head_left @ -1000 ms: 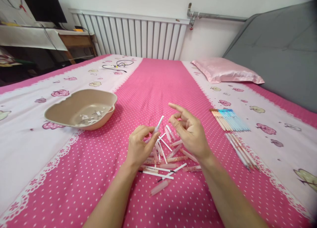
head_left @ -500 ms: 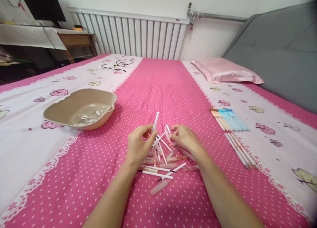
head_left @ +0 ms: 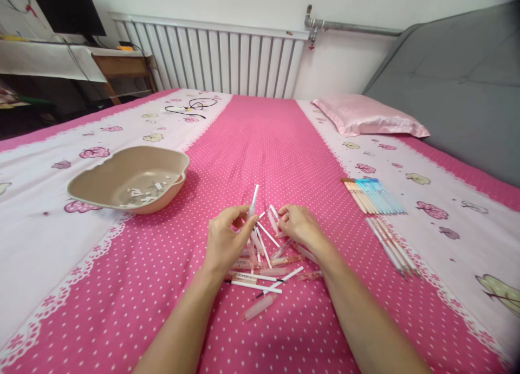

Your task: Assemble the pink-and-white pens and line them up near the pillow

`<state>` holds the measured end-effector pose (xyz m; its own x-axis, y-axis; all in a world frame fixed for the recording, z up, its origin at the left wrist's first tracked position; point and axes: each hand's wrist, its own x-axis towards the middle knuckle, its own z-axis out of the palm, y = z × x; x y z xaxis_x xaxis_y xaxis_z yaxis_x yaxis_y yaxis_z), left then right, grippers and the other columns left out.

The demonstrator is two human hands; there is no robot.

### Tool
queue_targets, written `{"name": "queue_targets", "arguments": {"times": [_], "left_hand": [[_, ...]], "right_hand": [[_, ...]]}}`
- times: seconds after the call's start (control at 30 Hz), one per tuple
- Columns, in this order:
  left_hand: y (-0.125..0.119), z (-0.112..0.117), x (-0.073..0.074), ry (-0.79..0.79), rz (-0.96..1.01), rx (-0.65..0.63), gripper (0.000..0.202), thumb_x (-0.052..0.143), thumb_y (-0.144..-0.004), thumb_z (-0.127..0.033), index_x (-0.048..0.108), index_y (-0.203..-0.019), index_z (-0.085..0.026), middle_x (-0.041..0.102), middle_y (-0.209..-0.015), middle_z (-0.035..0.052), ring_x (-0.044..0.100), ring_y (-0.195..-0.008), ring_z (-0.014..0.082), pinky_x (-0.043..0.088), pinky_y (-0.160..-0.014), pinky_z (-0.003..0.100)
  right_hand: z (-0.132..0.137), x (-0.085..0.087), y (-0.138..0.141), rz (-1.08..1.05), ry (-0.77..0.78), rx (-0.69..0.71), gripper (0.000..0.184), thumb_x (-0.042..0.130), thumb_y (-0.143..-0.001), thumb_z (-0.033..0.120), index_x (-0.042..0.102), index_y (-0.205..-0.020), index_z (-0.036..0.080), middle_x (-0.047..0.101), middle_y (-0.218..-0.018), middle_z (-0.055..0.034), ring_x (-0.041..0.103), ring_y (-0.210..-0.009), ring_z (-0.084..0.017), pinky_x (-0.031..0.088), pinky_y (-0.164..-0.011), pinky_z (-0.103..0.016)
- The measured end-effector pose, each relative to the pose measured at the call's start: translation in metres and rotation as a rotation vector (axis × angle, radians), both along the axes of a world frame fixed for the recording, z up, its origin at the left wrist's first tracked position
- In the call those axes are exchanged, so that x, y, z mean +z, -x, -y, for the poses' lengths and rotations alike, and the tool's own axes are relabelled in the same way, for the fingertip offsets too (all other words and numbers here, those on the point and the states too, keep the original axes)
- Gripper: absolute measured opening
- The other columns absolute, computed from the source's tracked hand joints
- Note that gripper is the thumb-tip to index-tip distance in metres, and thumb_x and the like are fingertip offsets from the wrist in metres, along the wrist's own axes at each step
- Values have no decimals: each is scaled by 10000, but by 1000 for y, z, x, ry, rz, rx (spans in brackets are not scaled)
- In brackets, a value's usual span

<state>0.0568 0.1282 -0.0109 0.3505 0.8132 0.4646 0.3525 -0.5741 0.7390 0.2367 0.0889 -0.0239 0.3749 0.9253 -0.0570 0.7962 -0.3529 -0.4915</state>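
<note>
My left hand (head_left: 227, 236) is closed, pinching a pen refill (head_left: 254, 199) that points upward, white at the top and translucent lower down. My right hand (head_left: 300, 225) is closed too, its fingertips on a clear pinkish pen barrel (head_left: 273, 212). Below and between both hands lies a loose pile of white pen refills (head_left: 262, 290), some with dark tips. Translucent pink pen barrels (head_left: 260, 307) are mixed in with them, several showing printed patterns. My fingers partly hide the held pieces.
A beige basin (head_left: 122, 173) with small white bits inside sits at the left. To the right lie a row of blue and orange pens (head_left: 374, 195) and several pale pens (head_left: 392, 246). A pink pillow (head_left: 369, 116) and a black cable (head_left: 199, 104) lie farther back on the bed.
Both hands stay almost in place, still holding their pen parts. My right fingers have curled slightly, and the whole view has shifted a little.
</note>
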Motion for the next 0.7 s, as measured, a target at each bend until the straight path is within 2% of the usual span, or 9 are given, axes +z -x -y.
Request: {"name": "queue_targets", "arguments": {"times": [0.13, 0.23, 0.3, 0.37, 0.5, 0.6, 0.7], "left_hand": [[0, 0, 0, -12, 4, 1, 227, 589, -784, -348, 669, -865, -152, 675, -749, 37, 565, -624, 113, 466, -601, 245], [0, 0, -1, -18, 9, 1, 222, 585, -786, -343, 669, -861, -153, 675, -747, 35, 562, -620, 111, 464, -599, 243], [0, -1, -1, -10, 14, 2, 225, 584, -785, -346, 669, -863, -153, 675, -753, 36, 568, -628, 114, 467, -604, 244], [0, -1, -1, -1, 13, -3, 232, 583, -785, -351, 668, -866, -150, 675, -755, 38, 574, -636, 119, 469, -608, 247], [0, 0, -1, 7, -1, -17, 234, 571, -793, -350, 669, -870, -151, 677, -757, 36, 575, -632, 119, 466, -605, 245], [0, 0, -1, -5, -43, -47, 209, 561, -796, -337, 666, -823, -159, 670, -713, 22, 566, -605, 110, 455, -589, 236], [-1, 2, 0, -4, -109, -98, 173, 551, -793, -302, 656, -785, -165, 656, -674, 5, 559, -584, 103, 443, -575, 223]], "right_hand": [[-1, 1, 2, -33, -11, -33, 326, 549, -678, 143, 653, -985, 176, 708, -782, -52, 649, -727, -170, 406, -606, -225], [-3, 5, 1, -148, -58, -53, 373, 568, -663, 143, 660, -1024, 162, 705, -728, -43, 647, -719, -175, 419, -601, -230], [-4, 8, -1, -289, -134, -72, 391, 582, -672, 168, 656, -1055, 146, 707, -786, -53, 639, -696, -168, 433, -591, -239], [-4, 12, -2, -523, -229, -74, 381, 606, -679, 206, 656, -1049, 126, 700, -853, -64, 625, -685, -156, 452, -590, -249], [-3, 20, 0, -1022, -364, -54, 295, 677, -648, 242, 678, -915, 116, 651, -717, -17, 570, -624, -101, 461, -610, -228], [-2, 24, 3, -1161, -461, -82, 282, 712, -615, 228, 675, -879, 137, 625, -700, 8, 533, -595, -69, 442, -604, -205], [-3, 27, 5, -1181, -577, -64, 291, 712, -624, 243, 664, -898, 160, 642, -779, 0, 551, -649, -74, 438, -618, -205]]}}
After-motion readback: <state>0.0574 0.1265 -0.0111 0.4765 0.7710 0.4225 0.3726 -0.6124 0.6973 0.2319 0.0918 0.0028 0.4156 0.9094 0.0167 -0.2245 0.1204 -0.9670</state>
